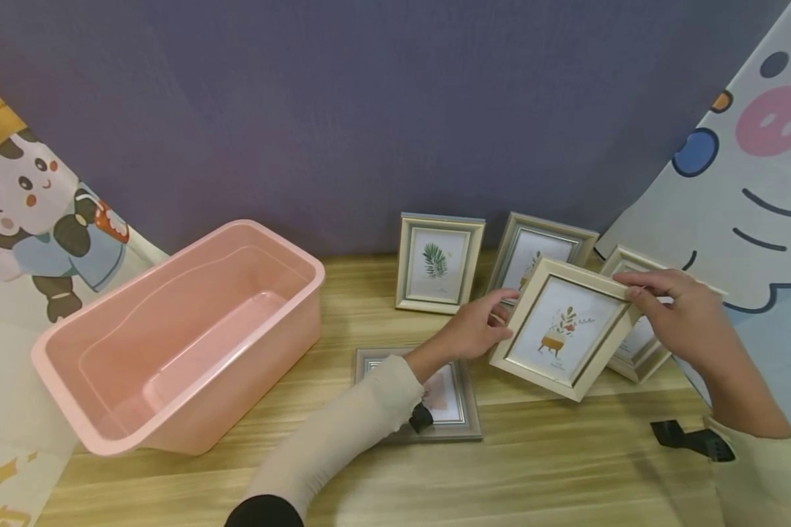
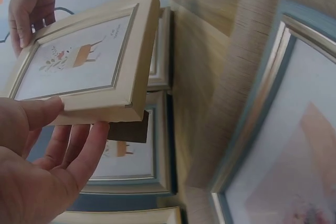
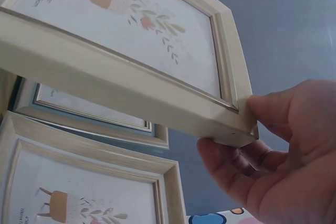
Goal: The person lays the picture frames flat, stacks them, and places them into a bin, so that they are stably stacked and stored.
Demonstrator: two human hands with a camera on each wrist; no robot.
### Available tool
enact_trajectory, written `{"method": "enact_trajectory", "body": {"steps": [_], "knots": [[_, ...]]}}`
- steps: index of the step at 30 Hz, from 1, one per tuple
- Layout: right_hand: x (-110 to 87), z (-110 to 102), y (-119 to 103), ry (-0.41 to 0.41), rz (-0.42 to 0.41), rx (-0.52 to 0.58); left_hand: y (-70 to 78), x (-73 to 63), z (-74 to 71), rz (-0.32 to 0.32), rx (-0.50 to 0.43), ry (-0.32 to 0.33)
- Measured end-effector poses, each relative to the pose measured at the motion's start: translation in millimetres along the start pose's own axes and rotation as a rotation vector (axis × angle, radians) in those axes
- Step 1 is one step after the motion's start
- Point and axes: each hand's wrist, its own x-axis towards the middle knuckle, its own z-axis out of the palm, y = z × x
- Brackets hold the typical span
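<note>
Tilted in the air above the table is a cream picture frame (image 1: pixel 556 380) with a plant print. My right hand (image 1: pixel 688 315) pinches its upper right corner, thumb in front and fingers behind. At its left edge is my left hand (image 1: pixel 474 326); in the left wrist view that hand's thumb lies on the front and its fingers (image 2: pixel 86 153) curl beneath the edge. Behind the held frame stand a grey-blue picture frame (image 1: pixel 556 228) and a beige picture frame (image 1: pixel 633 256), both partly covered. Further left stands a cream frame with a green leaf print (image 1: pixel 405 263).
A picture frame with grey edges (image 1: pixel 471 410) lies flat on the wooden table (image 1: pixel 534 468), partly under my left forearm. At the left stands a deep pink plastic tub (image 1: pixel 270 359). A dark blue-grey panel (image 1: pixel 395 110) rises behind, with cartoon-printed sheets at both sides.
</note>
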Motion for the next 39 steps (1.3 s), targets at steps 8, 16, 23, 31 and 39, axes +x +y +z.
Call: {"method": "enact_trajectory", "body": {"steps": [8,16,23,31,39], "knots": [[-1.3,-4.4,-3.3,-0.021,0.052,-0.002,8.2,-4.0,-8.8,0.019,-0.02,0.016],[-3.5,-3.8,-1.4,0.001,0.066,0.029,10.3,-8.4,-23.0,0.043,-0.054,0.021],[-6.3,-1.6,2.5,-0.053,0.039,0.141,17.3,-15.5,-42.8,0.034,-0.043,-0.009],[-6.2,3.9,1.5,-0.159,-0.014,0.294,20.4,-19.0,-60.0,0.04,-0.037,-0.042],[-5.8,11.1,0.5,-0.354,0.035,0.363,18.4,-22.1,-72.4,0.002,-0.024,-0.051]]}}
